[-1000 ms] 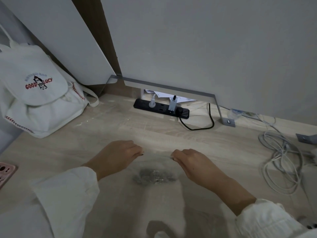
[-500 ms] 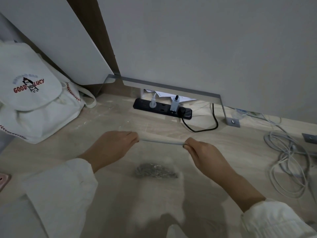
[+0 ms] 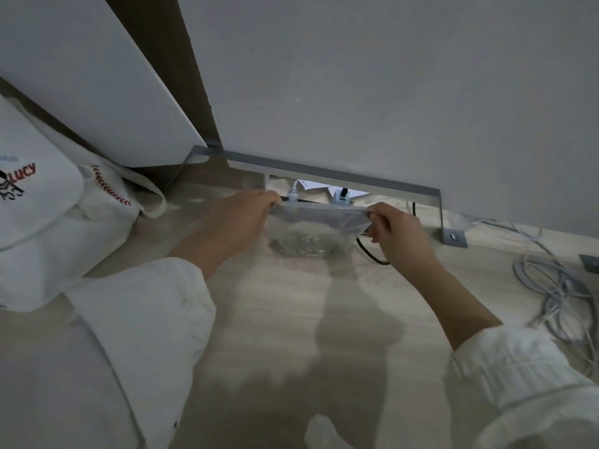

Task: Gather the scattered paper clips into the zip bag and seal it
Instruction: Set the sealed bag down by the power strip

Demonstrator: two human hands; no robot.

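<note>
A clear zip bag (image 3: 319,218) hangs in the air above the wooden desk, stretched between both hands by its top strip. A heap of silver paper clips (image 3: 304,245) lies in the bag's bottom. My left hand (image 3: 236,218) pinches the left end of the top strip. My right hand (image 3: 397,234) pinches the right end. Whether the zip is closed along its length I cannot tell.
A white canvas backpack (image 3: 55,222) leans at the left. A black power strip with plugs (image 3: 340,199) lies behind the bag under a metal bracket (image 3: 437,205). Grey coiled cables (image 3: 557,293) lie at the right on the desk (image 3: 291,335).
Both hands have lifted the bag off the desk and moved it away from me, toward the power strip. The clips now hang in the bag's bottom.
</note>
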